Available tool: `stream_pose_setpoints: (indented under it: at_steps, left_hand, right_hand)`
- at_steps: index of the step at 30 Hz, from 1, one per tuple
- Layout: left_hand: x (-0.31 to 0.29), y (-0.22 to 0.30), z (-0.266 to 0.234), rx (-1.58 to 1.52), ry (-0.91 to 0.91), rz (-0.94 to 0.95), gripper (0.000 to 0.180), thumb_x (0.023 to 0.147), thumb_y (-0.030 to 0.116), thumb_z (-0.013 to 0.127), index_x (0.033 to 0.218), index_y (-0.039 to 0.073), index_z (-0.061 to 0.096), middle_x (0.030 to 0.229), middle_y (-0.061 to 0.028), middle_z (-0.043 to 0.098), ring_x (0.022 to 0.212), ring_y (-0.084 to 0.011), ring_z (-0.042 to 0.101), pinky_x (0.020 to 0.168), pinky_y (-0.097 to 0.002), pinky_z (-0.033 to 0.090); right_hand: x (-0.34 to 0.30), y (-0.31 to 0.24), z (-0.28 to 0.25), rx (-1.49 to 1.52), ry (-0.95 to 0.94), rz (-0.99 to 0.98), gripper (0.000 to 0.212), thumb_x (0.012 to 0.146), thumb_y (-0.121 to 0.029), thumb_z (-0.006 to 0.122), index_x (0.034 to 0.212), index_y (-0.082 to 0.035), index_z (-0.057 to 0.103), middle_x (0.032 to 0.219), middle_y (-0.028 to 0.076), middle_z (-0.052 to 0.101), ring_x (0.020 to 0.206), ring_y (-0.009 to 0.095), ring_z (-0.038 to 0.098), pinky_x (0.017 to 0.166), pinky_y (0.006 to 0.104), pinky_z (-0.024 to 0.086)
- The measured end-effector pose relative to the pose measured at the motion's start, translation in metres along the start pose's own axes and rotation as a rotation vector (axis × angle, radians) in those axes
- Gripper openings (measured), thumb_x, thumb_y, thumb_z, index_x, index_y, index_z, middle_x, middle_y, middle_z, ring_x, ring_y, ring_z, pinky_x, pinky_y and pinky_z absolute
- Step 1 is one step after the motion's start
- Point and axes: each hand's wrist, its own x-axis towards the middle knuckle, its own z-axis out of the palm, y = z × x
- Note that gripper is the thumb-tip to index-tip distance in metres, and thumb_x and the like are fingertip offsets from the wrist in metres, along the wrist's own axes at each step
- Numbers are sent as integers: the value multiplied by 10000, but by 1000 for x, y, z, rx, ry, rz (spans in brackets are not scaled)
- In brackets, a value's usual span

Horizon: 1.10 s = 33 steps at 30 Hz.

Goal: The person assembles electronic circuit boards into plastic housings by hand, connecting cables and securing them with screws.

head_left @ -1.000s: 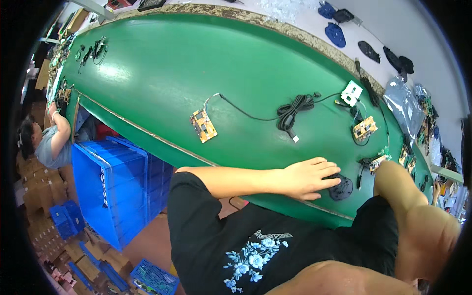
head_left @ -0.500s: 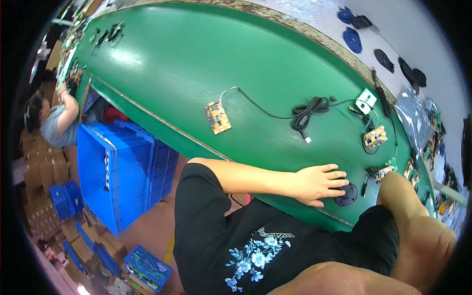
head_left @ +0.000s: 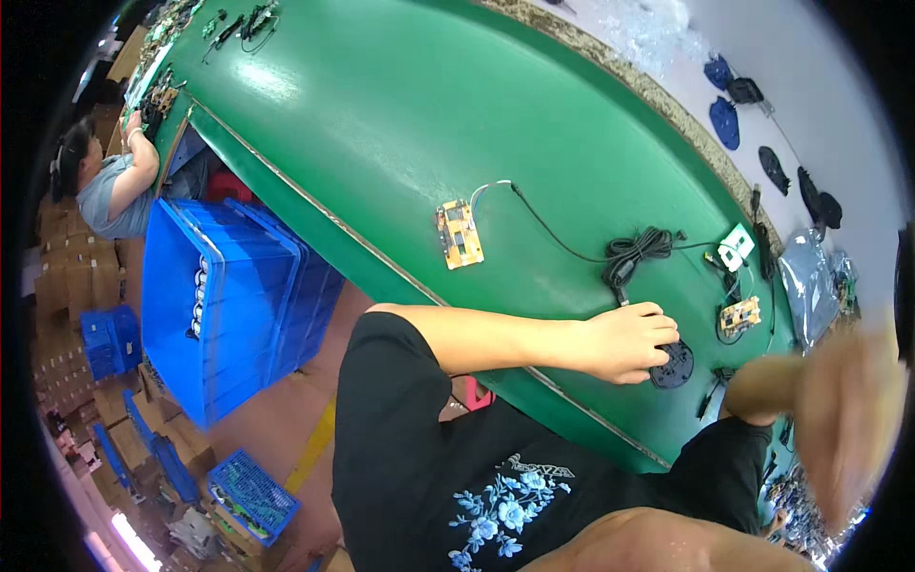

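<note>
A green tabletop [head_left: 362,143] fills most of the frame, sweeping from the upper left to the lower right. At left of centre stands the biggest container, a blue plastic crate [head_left: 262,305]; a short column of pale, round pieces shows inside it, too small to identify. At the far left a co-worker [head_left: 114,186] in a grey top sits at the table's edge

The person's right arm [head_left: 846,419] is a blur at the right edge; how its fingers stand cannot be told. In the lower left is a blue lattice basket [head_left: 259,479] with greenish bits in it, not clear enough to name. The left hand [head_left: 621,345] lies right of the frame's centre, fingers bent and close together, their tips at the left edge of a black disc; whether they pinch it cannot be told. A clear plastic bag [head_left: 808,286] lies at the right, its contents unclear

Above the hand is a coiled black cable [head_left: 639,250], and to its left a tan circuit board [head_left: 459,234] wired to it. The black disc [head_left: 673,365] lies flat on the table, right of centre. It looks like light, stiff, moulded plastic, perhaps a little slippery and fairly sturdy; its rim seems the best hold, thumb and fingers on opposite sides. Smallest is a white square part [head_left: 735,247] up and to the right of it
</note>
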Motion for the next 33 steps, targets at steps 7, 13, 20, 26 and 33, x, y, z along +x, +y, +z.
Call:
stream_pose_setpoints:
  at_steps: [7,13,20,26,33]
  left_hand:
    - [-7,-11,1,37,-6,-11,334,782,270,757,1060,91,719,1290,-151,600,1238,-311,553,1033,-438,435]
    - [-7,-16,2,-92,-19,48,337,777,252,767,1055,65,732,1267,-170,606,1258,-340,544,1065,-466,429]
    - [-12,-21,-11,-196,49,54,230,798,249,777,919,55,743,1193,-175,636,1078,-378,610,942,-487,495]
    - [-4,-18,-26,-164,-4,41,284,817,214,791,1056,74,732,1235,-141,644,1167,-337,614,968,-471,494]
    - [21,11,-14,61,-148,-137,635,755,135,831,1350,74,616,1313,-148,610,1206,-344,583,1014,-455,462]
  right_hand:
    - [-117,246,73,-881,-379,842,508,904,-475,669,1179,-50,692,1164,222,668,1092,406,635,943,488,506]
    - [-131,265,70,-957,-314,881,209,941,-240,612,988,-36,622,1017,216,696,990,426,650,849,520,498]
    - [-116,161,10,-389,-162,829,194,950,-115,652,1090,4,591,802,65,606,695,136,534,661,295,458]
    - [-148,-52,-44,-154,-230,1068,143,968,-61,633,1066,21,696,909,32,626,834,104,563,738,249,457]
    - [-249,-178,-61,-277,-133,1169,178,903,-42,708,1077,-8,730,892,129,720,764,254,676,715,345,526]
